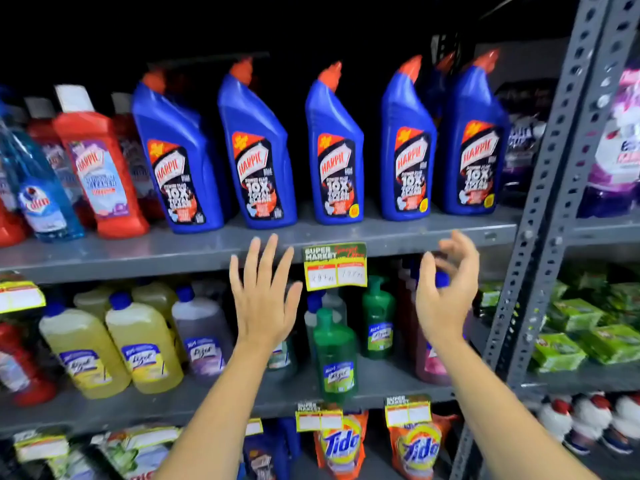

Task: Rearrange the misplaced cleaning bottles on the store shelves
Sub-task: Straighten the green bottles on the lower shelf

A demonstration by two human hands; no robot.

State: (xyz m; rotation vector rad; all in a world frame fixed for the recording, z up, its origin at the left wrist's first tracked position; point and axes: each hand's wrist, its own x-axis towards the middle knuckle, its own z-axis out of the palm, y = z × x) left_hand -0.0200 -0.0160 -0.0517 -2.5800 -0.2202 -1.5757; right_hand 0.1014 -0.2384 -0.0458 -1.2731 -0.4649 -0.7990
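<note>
Several blue Harpic bottles [263, 157] with orange caps stand in a row on the upper grey shelf [207, 251]. A red Harpic bottle [100, 171] and a light blue Colin bottle [38, 188] stand at their left. Below are yellow floor cleaner bottles [138, 344], a purple one [201, 337], green ones [334, 355] and a pink one [431, 362]. My left hand [263, 299] is raised flat with fingers spread in front of the shelf edge, holding nothing. My right hand [446, 289] is open and curled just in front of the pink bottle's blue cap [441, 279].
A price tag [334, 266] hangs from the upper shelf edge between my hands. A perforated grey upright [540, 209] divides off the right bay with green packs [571, 337] and purple pouches [616, 140]. Tide pouches [341, 445] fill the bottom shelf.
</note>
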